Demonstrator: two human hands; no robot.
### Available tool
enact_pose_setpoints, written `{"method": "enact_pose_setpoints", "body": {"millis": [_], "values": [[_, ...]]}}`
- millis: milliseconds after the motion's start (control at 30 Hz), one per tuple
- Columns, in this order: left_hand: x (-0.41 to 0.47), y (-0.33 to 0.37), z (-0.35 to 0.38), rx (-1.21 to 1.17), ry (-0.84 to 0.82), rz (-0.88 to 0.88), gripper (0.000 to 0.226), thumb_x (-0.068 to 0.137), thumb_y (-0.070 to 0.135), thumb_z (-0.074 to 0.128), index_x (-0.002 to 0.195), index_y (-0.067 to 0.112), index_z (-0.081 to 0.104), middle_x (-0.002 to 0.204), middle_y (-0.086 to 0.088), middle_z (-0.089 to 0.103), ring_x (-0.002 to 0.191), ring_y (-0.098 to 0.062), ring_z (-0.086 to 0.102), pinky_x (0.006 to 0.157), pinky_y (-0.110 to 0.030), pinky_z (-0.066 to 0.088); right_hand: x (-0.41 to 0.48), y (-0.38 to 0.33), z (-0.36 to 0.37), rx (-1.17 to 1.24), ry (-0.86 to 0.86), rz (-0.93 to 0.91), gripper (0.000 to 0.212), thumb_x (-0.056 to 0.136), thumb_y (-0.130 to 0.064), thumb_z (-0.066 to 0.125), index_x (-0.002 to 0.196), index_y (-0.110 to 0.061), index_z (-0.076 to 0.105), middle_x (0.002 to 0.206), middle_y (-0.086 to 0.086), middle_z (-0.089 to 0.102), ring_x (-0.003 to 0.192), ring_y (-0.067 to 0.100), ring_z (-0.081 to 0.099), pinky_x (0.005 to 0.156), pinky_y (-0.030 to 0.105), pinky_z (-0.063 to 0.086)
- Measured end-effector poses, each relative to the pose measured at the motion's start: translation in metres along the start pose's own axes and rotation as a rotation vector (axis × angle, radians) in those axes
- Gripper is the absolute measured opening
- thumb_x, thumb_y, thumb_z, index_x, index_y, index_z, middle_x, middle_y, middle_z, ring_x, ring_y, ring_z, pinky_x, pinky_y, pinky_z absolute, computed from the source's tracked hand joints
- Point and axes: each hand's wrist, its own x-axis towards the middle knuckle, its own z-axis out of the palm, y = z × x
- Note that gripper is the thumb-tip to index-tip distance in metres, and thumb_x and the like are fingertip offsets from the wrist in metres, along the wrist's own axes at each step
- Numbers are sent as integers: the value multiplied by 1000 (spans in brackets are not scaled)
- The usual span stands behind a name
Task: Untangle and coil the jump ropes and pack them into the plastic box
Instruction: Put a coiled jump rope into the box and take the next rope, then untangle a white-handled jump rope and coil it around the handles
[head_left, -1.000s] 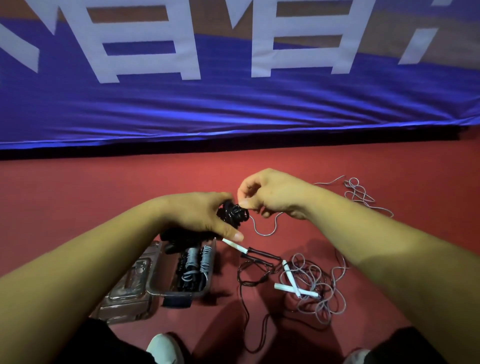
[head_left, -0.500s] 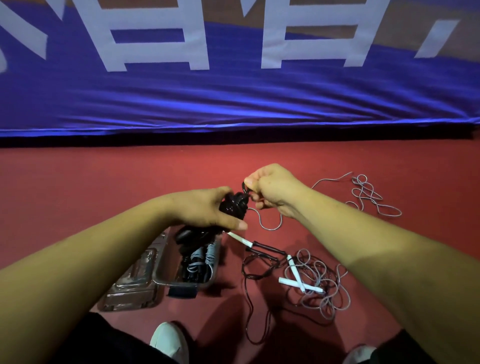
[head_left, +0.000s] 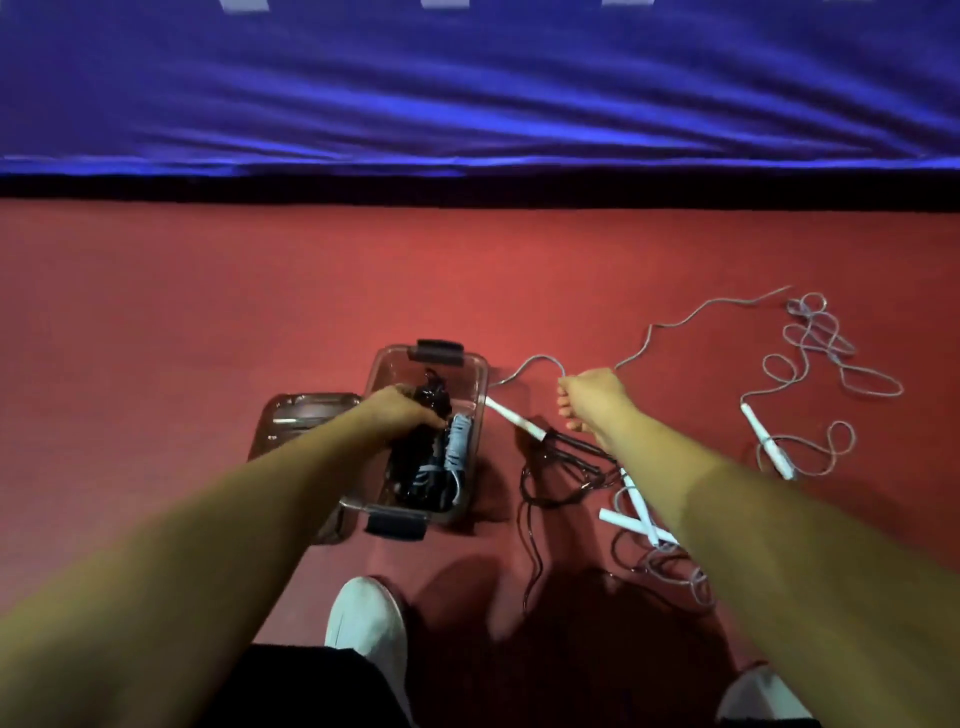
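Note:
A clear plastic box (head_left: 478, 374) with dark latches stands on the red floor. My left hand (head_left: 402, 413) is inside it, closed on a coiled black jump rope (head_left: 434, 397). More coiled ropes, black and pale blue (head_left: 457, 441), lie in the box. My right hand (head_left: 589, 397) hovers just right of the box with its fingers curled, over a white-handled grey rope (head_left: 514, 418); whether it grips the cord is unclear. A tangle of black rope (head_left: 563, 478) and grey rope with white handles (head_left: 636, 512) lies under my right forearm.
The box lid (head_left: 304, 415) lies left of the box. Another grey rope with a white handle (head_left: 821, 364) sprawls at the right. A blue padded mat (head_left: 467, 93) walls off the far side. My white shoes (head_left: 366, 623) are near the bottom.
My left hand has carried the coiled black rope down from mid-air into the box. My right hand let go of the coil and dropped toward the grey cord. The view tilted downward.

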Motion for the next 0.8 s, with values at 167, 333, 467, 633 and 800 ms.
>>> {"method": "enact_pose_setpoints", "body": {"millis": [167, 333, 467, 633, 800], "values": [[60, -42, 13, 67, 123, -21, 32, 73, 3, 81, 102, 9, 70, 99, -14, 71, 88, -28, 69, 87, -38, 57, 77, 57, 26, -318, 40, 5, 21, 81, -21, 57, 67, -6, 61, 73, 21, 65, 71, 34, 65, 67, 43, 54], [112, -55, 16, 40, 156, -7, 28, 80, 8, 74, 101, 24, 65, 100, -9, 70, 89, -24, 67, 90, -37, 56, 120, 78, 68, -673, 42, -114, 27, 85, -24, 61, 98, 0, 64, 105, 22, 65, 101, 36, 60, 75, 34, 44], [140, -53, -3, 101, 313, 96, 11, 88, 15, 64, 82, 25, 64, 86, -9, 72, 74, -19, 65, 72, -29, 52, 141, 102, 94, -901, -22, -178, 34, 83, -28, 65, 111, -10, 59, 120, 15, 57, 113, 34, 53, 90, 37, 45], [146, -36, -19, 48, 353, 202, 22, 93, 2, 51, 77, 14, 60, 69, -10, 63, 56, -20, 58, 59, -25, 44, 142, 118, 87, -901, -74, -109, 17, 83, -25, 63, 97, -15, 64, 104, 13, 68, 95, 34, 64, 75, 35, 48], [114, 11, 13, 57, 213, 348, 22, 90, 3, 53, 78, 12, 68, 65, -7, 63, 51, -10, 57, 49, -18, 45, 111, 79, 46, -320, -144, -34, 6, 97, -11, 50, 102, -10, 48, 75, 13, 61, 57, 24, 64, 61, 35, 54]]}}
